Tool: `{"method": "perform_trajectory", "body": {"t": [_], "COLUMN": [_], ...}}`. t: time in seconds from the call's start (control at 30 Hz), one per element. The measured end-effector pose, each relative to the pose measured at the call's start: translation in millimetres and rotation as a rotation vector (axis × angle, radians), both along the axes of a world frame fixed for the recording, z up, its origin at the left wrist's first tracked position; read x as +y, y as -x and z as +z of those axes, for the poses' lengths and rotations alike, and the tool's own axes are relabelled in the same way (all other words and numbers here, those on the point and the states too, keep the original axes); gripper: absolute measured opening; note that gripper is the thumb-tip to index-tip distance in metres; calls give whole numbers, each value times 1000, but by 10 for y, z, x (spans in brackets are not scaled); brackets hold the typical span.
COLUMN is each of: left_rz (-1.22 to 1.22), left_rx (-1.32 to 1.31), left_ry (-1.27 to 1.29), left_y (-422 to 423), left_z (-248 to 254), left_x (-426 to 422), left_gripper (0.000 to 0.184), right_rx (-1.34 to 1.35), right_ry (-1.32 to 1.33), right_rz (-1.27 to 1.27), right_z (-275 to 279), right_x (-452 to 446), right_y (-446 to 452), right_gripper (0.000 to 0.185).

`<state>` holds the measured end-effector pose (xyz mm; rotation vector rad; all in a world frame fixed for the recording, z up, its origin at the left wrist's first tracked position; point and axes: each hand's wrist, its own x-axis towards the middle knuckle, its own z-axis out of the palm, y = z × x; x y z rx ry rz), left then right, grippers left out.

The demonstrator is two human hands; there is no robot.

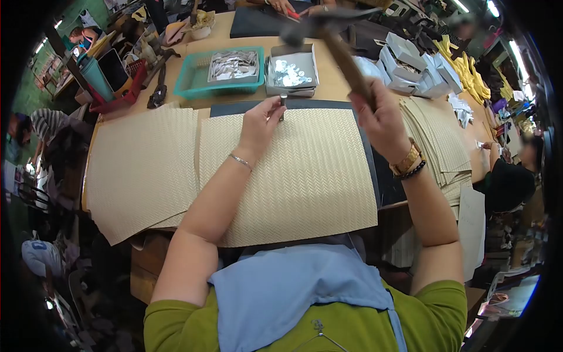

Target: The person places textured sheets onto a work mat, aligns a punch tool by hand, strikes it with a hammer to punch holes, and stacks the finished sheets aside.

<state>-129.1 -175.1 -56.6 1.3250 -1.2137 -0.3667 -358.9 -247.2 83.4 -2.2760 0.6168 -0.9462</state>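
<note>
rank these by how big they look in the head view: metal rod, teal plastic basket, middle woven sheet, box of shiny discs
1. Middle woven sheet
2. Teal plastic basket
3. Box of shiny discs
4. Metal rod

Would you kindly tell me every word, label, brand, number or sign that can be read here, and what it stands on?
No text can be read.
Dark mark on the green shirt: too small to make out.
Blue mark on the white cap-like item at left: too blurred.
Hammer and middle woven sheet: no lettering I can make out.
</note>
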Motion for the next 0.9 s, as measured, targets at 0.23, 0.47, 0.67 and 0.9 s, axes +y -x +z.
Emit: {"method": "perform_trajectory", "body": {"t": [0.23,0.47,0.67,0.9], "left_rz": [12,25,63,329], "left_rx": [-21,-137,628,-260], "left_ry": [-51,-156,260,-539], "left_y": [-14,7,-293,-1058], "left_z": [28,48,-17,461], "left_x": [-5,19,-121,965], "left_gripper": [21,17,16,42], "right_rx": [357,295,387,601], "right_ry": [61,-88,192,310], "right_rz": [65,-182,-652,-723], "right_z": [-335,-455,-1131,-1011], "right_x": [42,95,108,-71], "right_y": [-110,416,1512,1991], "right_gripper": [26,31,35,39]}}
